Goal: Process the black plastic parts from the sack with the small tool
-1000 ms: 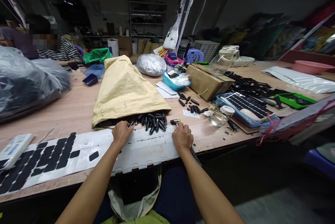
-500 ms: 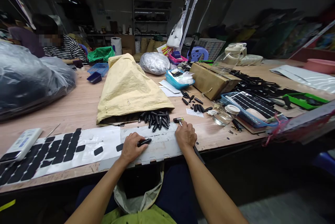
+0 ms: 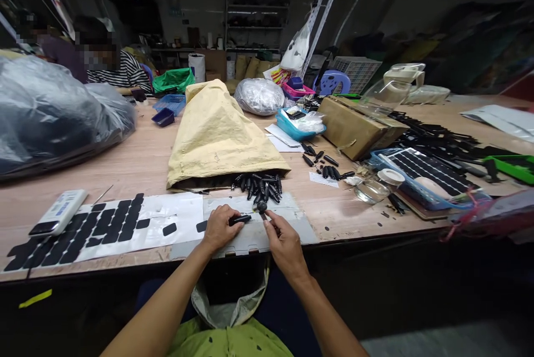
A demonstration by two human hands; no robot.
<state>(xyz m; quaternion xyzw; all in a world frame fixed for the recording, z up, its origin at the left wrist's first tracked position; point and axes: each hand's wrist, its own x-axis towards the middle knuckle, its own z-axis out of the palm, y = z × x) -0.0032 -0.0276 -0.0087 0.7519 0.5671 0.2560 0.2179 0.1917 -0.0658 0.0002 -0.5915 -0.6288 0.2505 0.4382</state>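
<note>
My left hand [image 3: 221, 228] is closed on a short black tapered cylinder [image 3: 241, 219], holding it low over the grey board [image 3: 267, 241] at the table's front edge. Just right of it, my right hand [image 3: 286, 240] grips a small hammer [image 3: 262, 207] by its shaft. The hammer's dark round head points away from me and stands close to the far end of that cylinder. Behind both hands, a pile of similar black cylinders [image 3: 267, 186] spills from the mouth of a cream cloth sack [image 3: 225, 140]. My fingers hide part of the held cylinder and most of the hammer's handle.
On the left, a white sheet of black stickers [image 3: 156, 217] lies under a white box-shaped device [image 3: 60, 212]. To the right are loose black cylinders [image 3: 329, 172], a glass jar [image 3: 371, 190], a blue tray [image 3: 421, 173] and a cardboard box [image 3: 359, 126]. Co-workers [image 3: 120, 70] sit at back left.
My right hand has brought the hammer leftward, from the board's right side to beside the cylinder in my left hand. The view has shifted slightly. My left hand still holds its cylinder.
</note>
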